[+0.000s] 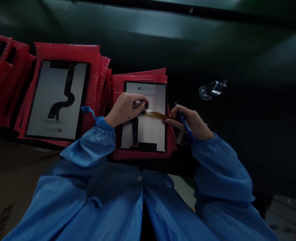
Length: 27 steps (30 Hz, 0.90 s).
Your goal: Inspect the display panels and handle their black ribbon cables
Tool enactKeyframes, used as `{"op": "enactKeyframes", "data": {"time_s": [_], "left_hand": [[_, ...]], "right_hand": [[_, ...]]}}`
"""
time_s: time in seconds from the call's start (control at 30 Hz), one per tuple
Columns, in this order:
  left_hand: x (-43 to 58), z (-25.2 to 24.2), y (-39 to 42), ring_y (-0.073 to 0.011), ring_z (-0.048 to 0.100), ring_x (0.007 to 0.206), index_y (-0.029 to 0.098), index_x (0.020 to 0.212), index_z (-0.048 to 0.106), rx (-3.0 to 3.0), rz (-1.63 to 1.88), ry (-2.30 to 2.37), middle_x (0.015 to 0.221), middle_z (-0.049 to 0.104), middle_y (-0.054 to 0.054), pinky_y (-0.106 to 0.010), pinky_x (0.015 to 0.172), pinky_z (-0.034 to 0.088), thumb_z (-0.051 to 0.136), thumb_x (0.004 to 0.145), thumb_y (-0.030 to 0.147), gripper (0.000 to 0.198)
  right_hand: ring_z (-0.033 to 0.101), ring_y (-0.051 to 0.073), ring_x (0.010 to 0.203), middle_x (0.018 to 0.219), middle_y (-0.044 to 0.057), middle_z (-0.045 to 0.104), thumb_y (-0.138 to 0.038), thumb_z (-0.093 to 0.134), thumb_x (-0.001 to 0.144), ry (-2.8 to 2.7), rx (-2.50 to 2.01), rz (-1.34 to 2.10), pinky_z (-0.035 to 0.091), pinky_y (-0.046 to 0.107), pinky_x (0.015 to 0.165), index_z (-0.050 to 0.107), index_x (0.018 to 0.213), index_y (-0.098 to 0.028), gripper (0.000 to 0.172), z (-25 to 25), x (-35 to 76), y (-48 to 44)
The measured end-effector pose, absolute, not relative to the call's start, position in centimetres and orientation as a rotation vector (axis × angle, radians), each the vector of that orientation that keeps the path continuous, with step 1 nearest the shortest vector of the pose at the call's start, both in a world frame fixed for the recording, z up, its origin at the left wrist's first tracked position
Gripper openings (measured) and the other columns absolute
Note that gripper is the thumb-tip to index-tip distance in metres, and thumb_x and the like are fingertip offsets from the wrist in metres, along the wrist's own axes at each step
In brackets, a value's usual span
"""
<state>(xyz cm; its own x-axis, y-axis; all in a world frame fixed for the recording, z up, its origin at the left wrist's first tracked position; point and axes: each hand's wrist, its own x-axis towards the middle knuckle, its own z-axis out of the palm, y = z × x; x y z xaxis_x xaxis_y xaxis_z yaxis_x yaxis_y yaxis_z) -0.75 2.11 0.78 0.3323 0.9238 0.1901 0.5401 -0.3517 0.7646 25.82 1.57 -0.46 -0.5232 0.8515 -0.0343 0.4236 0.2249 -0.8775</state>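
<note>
Left hand: left hand point(125, 108) lies knuckles-up on the upper half of the display panel point(148, 134), fingers curled, fingertips point(144, 102) pinching down on the near end of the amber strip point(158, 114); the pressure seems meant to pin that end flat against the panel's back.
Right hand: right hand point(190, 124) hovers off the panel's right edge, clenched around a blue pen point(185, 124), while thumb and forefinger nip the strip's far end; pulling from that side keeps the strip taut between both hands.
Amber strip: thin, tape-like, running slightly downhill from the left fingertips to the right hand, across the panel's right half.
Display panel: pale rectangle with dark border, back side up, black flex cable point(135, 130) running toward its near edge; it sits square in front of the person, within reach of both hands.
Red bubble sleeve: red bubble sleeve point(140, 154) lies under the panel, likely as cushioning against the tabletop.
Second panel: second panel point(57, 100) rests back-up on a stack of red sleeves point(97, 77) toward the left edge, well apart from the hands.
Metal clip: shiny metal clip point(212, 89) lies alone toward the far right.
Tabletop: dark tabletop point(250, 117) carries everything.
Sleeves: blue coat sleeves point(92, 144) cover both forearms.
</note>
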Motion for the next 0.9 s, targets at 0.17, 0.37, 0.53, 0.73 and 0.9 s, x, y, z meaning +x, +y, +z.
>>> {"op": "enactKeyframes", "data": {"time_s": [0.17,0.37,0.53,0.73,0.9], "left_hand": [[-0.7,1.2,2.0,-0.0150,0.065,0.070,0.013,0.097,0.071,1.710,0.849,1.043,0.074,0.070,-0.005,-0.026,0.068,0.048,0.042,0.098,0.035,0.036],[-0.6,1.2,1.6,-0.0164,0.066,0.084,0.020,0.134,0.058,1.370,0.848,0.909,0.120,0.070,-0.010,-0.026,0.066,0.051,0.051,0.087,0.033,0.049],[-0.3,1.6,1.1,-0.0097,0.051,0.053,0.021,0.141,0.053,1.211,0.740,0.876,0.116,0.073,-0.012,-0.027,0.050,0.041,0.054,0.079,0.027,0.062],[-0.5,2.9,0.9,-0.0138,0.046,0.048,0.019,0.083,0.073,1.068,0.659,0.811,0.059,0.059,-0.006,-0.032,0.048,0.038,0.030,0.095,0.060,0.061],[-0.1,3.1,0.1,-0.0098,0.044,0.047,0.019,0.076,0.071,1.253,0.732,0.913,0.059,0.058,-0.001,-0.027,0.046,0.036,0.064,0.087,0.048,0.032]], "right_hand": [[0.052,0.015,0.057,0.070,-0.002,0.052,-0.046,0.075,0.086,-1.764,-1.114,1.292,0.045,0.031,0.054,0.044,0.077,-0.026,0.039,0.8,25.2,2.0],[0.052,0.013,0.055,0.074,-0.003,0.063,-0.040,0.074,0.088,-1.538,-1.005,1.305,0.044,0.029,0.049,0.043,0.084,-0.028,0.033,1.7,22.5,1.4],[0.054,0.013,0.056,0.080,-0.001,0.069,-0.038,0.071,0.089,-1.544,-0.975,1.278,0.047,0.030,0.051,0.042,0.083,-0.028,0.032,1.8,21.8,0.0],[0.060,0.013,0.058,0.078,-0.002,0.069,-0.028,0.067,0.091,-1.595,-0.963,1.297,0.049,0.027,0.054,0.051,0.092,-0.026,0.017,2.5,21.7,-1.3],[0.063,0.012,0.061,0.076,-0.003,0.069,-0.029,0.066,0.093,-1.657,-1.038,1.269,0.050,0.025,0.057,0.062,0.105,-0.025,0.013,2.6,21.5,-1.8]]}}
